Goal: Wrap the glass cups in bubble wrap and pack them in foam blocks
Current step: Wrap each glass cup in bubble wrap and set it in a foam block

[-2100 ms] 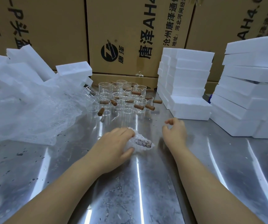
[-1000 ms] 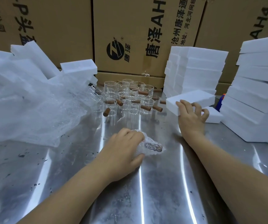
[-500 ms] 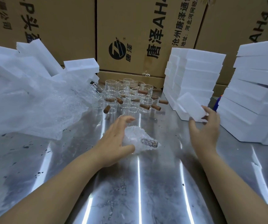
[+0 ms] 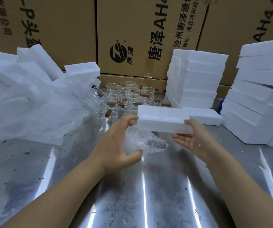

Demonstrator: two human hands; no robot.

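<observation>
Under the foam block (image 4: 162,120) your right hand (image 4: 196,140) grips, your left hand (image 4: 114,145) clasps the wrapped cup (image 4: 137,142), held close seemingly for packing in.

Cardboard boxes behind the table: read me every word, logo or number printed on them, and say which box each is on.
"唐泽AH4", large, cut off at the top: middle box.
"唐泽" beside a round black logo: middle box.
"沧州唐泽通信", cut off: middle box.
"地址:河北河间经", cut off: middle box.
"AH4.", cut off: right box.
"P头盔", turned, partly cut: left box.
Smaller print on the left and right boxes: too blurred to read.
</observation>
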